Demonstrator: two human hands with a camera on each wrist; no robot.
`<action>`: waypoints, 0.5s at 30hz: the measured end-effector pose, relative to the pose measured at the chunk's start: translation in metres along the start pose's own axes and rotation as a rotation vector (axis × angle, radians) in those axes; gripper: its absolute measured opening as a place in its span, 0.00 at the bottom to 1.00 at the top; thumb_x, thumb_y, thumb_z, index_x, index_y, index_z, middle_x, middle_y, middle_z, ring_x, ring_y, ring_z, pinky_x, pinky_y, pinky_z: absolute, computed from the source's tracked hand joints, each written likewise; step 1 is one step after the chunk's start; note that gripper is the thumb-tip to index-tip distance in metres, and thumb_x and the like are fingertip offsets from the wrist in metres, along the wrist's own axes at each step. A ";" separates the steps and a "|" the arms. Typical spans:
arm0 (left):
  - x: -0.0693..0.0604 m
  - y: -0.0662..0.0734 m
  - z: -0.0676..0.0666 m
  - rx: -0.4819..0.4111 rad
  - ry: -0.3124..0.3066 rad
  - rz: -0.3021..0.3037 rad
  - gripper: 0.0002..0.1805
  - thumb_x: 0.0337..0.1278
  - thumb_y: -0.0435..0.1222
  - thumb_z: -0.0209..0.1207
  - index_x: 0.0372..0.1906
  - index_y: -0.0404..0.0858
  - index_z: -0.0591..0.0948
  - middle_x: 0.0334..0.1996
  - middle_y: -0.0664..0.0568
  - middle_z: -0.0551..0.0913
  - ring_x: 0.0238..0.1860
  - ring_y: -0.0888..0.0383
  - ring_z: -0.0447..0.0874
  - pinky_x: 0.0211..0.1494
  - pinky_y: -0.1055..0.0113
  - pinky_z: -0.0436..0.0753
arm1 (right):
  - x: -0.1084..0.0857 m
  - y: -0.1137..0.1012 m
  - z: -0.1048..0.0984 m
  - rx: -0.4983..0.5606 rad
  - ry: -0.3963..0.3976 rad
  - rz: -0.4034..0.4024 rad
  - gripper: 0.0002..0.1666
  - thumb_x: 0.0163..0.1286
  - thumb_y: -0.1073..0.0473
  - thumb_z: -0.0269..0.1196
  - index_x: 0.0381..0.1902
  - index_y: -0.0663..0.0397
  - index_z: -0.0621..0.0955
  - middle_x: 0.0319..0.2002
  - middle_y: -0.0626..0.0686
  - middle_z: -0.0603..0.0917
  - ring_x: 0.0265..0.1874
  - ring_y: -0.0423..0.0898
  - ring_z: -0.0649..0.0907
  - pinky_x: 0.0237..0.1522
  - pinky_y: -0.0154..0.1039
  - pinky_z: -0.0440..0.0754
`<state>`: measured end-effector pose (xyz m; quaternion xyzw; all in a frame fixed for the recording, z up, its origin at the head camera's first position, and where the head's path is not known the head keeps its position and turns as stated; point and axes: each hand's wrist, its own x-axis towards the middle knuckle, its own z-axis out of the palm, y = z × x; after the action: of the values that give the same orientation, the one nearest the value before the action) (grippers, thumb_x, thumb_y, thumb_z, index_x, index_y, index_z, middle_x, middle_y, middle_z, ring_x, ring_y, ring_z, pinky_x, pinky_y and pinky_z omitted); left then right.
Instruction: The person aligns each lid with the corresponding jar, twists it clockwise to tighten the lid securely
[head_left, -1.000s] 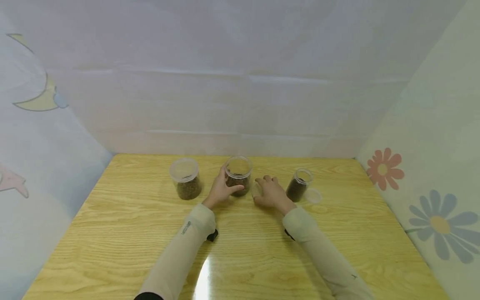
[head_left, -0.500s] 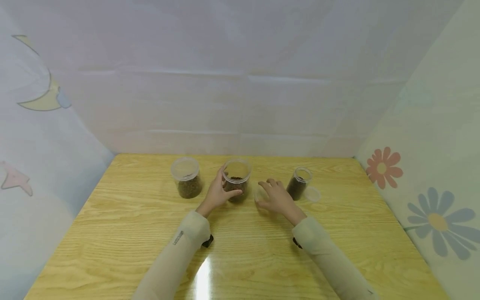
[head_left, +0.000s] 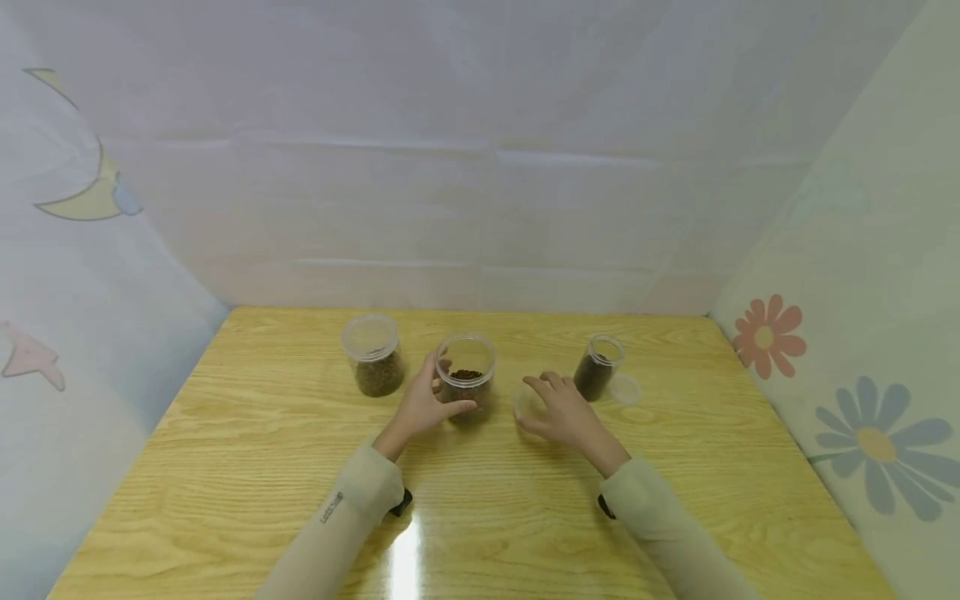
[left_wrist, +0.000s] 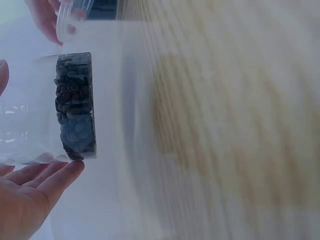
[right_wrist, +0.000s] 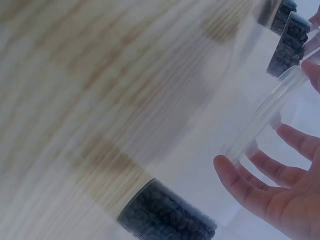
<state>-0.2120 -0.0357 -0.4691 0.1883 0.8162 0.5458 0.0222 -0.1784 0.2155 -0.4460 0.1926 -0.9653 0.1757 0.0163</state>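
My left hand [head_left: 422,406] grips a wide clear jar [head_left: 468,385] from its left side, thumb across the front. Dark beans [left_wrist: 75,105] cover its bottom, and its top has no lid. In the left wrist view, the jar's base appears raised off the table. To the right, my right hand [head_left: 566,412] holds a round clear lid [right_wrist: 265,112] by its edge. The lid is tilted in the right wrist view, with fingertips and thumb around its rim. In the head view the lid is faint and partly covered by the fingers.
A similar wide jar [head_left: 377,372] with dark contents and a lid stands left on the wooden table [head_left: 247,450]. Behind my right hand stands a narrower uncovered jar [head_left: 595,377] of dark beans, with a small clear lid [head_left: 624,388] lying beside it.
The left hand has brought the wide jar toward me and slightly left. My right hand, with the lid, has also come nearer and a little right. The other jars stay put.
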 end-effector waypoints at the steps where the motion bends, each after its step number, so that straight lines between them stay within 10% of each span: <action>1: -0.003 0.002 0.000 -0.001 -0.002 0.001 0.56 0.38 0.47 0.70 0.70 0.42 0.48 0.61 0.37 0.64 0.58 0.41 0.66 0.55 0.50 0.72 | -0.002 -0.001 0.000 0.007 0.002 0.000 0.38 0.55 0.46 0.66 0.60 0.58 0.70 0.54 0.66 0.70 0.50 0.66 0.70 0.49 0.59 0.71; 15: -0.028 0.010 0.002 -0.029 0.001 0.046 0.56 0.36 0.42 0.72 0.71 0.44 0.49 0.60 0.34 0.65 0.60 0.41 0.63 0.56 0.46 0.70 | -0.021 -0.009 -0.005 0.035 0.012 -0.037 0.39 0.54 0.45 0.67 0.60 0.56 0.71 0.54 0.64 0.71 0.49 0.62 0.72 0.40 0.55 0.77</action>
<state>-0.1831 -0.0399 -0.4652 0.2064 0.8036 0.5581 0.0120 -0.1557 0.2177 -0.4401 0.2094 -0.9583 0.1933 0.0218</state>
